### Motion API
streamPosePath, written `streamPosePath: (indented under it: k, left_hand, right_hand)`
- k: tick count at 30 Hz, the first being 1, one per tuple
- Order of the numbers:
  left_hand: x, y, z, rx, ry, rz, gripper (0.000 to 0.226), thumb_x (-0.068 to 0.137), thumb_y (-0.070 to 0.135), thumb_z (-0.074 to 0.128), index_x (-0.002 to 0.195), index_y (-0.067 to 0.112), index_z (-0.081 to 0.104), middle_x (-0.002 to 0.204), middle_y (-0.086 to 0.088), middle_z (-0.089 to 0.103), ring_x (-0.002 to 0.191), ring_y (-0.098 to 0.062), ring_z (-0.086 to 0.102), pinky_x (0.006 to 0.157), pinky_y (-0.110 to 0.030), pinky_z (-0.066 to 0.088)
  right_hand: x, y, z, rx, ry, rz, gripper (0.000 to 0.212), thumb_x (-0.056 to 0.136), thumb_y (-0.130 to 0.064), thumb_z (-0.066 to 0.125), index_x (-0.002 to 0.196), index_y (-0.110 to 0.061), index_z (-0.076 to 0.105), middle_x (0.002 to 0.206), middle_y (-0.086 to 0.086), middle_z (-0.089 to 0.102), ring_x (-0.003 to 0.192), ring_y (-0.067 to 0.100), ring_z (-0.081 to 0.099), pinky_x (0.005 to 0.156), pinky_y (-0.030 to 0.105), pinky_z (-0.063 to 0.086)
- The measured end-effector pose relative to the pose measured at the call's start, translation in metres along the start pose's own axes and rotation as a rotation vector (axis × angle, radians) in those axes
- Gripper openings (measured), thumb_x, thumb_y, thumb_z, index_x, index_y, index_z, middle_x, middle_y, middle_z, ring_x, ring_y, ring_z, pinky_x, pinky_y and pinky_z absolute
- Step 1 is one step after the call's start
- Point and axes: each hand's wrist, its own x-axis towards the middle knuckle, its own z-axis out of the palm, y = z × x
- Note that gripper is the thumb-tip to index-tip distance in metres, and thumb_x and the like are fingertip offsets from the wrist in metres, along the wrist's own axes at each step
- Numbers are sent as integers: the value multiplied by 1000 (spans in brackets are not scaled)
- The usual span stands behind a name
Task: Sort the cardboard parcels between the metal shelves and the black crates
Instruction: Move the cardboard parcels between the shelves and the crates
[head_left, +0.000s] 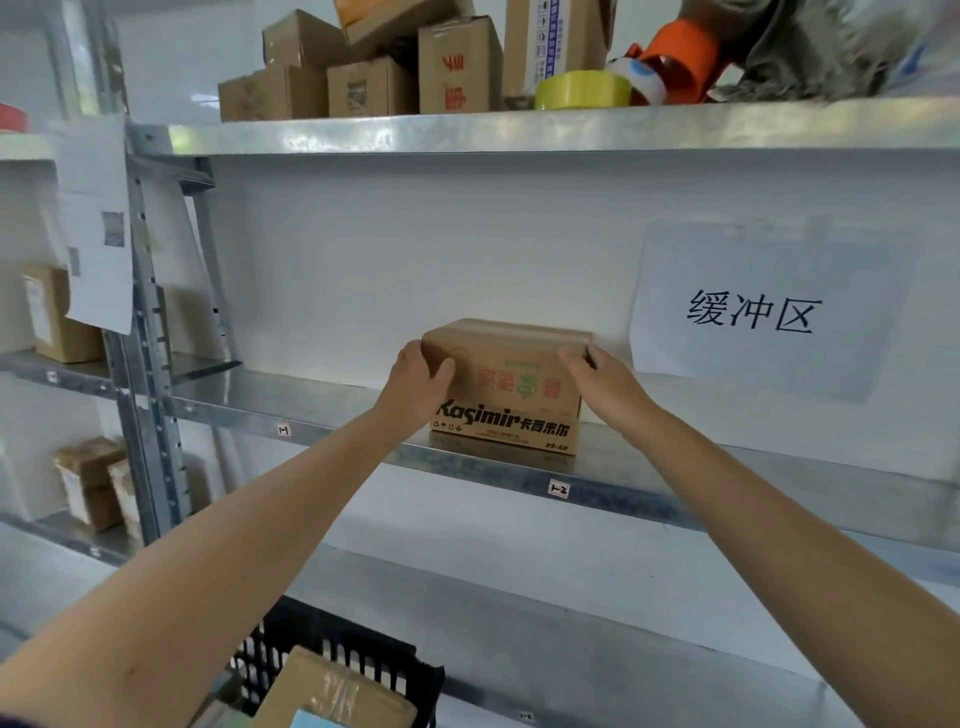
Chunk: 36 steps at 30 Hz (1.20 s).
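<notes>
White wall and galvanised metal shelving fill the view, seen from the person's head height. On the middle shelf (675, 483), near its front edge and beside a small bay label (558, 488), stands the printed parcel (511, 395), a brown cardboard box with "Kasimir" lettering facing the camera. It sits upright and flat on the metal.

Both bare arms reach forward to it. The left hand (418, 382) clasps the box's left end, thumb pressed on the front face and fingers wrapped round the side. The right hand (605, 387) takes the right end the same way: its thumb lies on the front near the top corner, while its fingers run along the far side, their tips hidden. Holding both ends keeps the box square and level, which suits either setting it down or lifting it off; which of the two is under way cannot be told.

On the wall to the right hangs a paper sign (753, 312) with three Chinese characters, probably naming this bay. The top shelf carries stacked boxes (374, 73), a yellow tape roll (582, 91) and an orange tape dispenser (675, 57). Low in the view, under the left forearm, a black crate (363, 654) holds a second parcel (332, 696), close at hand for sorting.
</notes>
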Motion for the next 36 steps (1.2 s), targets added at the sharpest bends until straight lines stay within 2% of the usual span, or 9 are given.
streamPosePath:
  k: [5,8,11,16,19,25,30,32,36]
  left_hand:
    - [11,5,10,-212,-27,-167,57,102,44,42,142,5,33,135,-9,52,106,-16,48,82,-28,38]
    - [19,7,14,-317,-16,-273,57,101,48,41,142,8,40,129,-6,53,106,-17,48,76,-25,39]
    - [21,6,17,-431,44,-288,49,100,46,44,133,11,47,120,0,53,103,-15,50,61,-20,34]
    - [14,17,12,-659,155,-268,31,97,51,46,107,23,50,112,2,61,102,-13,57,74,-26,45]
    - [4,24,0,-771,186,-267,29,95,55,48,95,26,48,111,-2,63,103,-15,61,87,-34,50]
    - [-37,7,-28,-818,390,-286,37,84,52,64,79,24,41,84,7,52,78,-11,46,65,-28,32]
    - [-91,-35,-55,-818,429,-318,34,81,51,72,87,21,56,100,0,65,95,-18,59,86,-36,47]
    - [-112,-55,-64,-778,439,-335,30,83,48,73,94,22,65,104,-1,69,101,-21,62,90,-38,49]
    - [-147,-83,-85,-705,455,-364,17,84,44,73,99,37,75,95,14,74,101,-11,66,85,-29,53]
  right_hand:
    - [20,1,15,243,50,198,56,102,-58,24,118,-13,55,118,7,61,78,11,52,79,31,35]
    - [26,3,19,291,61,229,67,101,-61,22,130,-10,55,121,8,62,97,20,56,83,34,36]
    - [26,6,19,327,91,202,60,100,-61,23,123,-16,56,119,8,65,96,18,59,79,33,39]
    - [18,3,20,401,210,91,53,100,-59,31,128,-19,51,115,0,63,101,17,59,64,25,40]
    - [9,-9,17,463,269,-11,37,100,-54,37,122,-27,51,104,-14,62,94,2,59,65,19,41]
    - [-23,-23,34,562,199,-90,35,93,-38,52,128,-32,45,105,-22,59,93,-3,61,56,13,50]
    - [-49,-13,71,591,109,-101,39,89,-36,63,124,-36,47,95,-40,58,86,-20,58,64,11,50]
    - [-59,-4,92,607,61,-86,40,90,-34,66,125,-36,48,104,-33,59,89,-19,58,60,8,50]
    - [-67,-4,124,557,-61,-80,41,93,-38,64,132,-44,54,123,-19,55,102,-8,58,76,16,47]
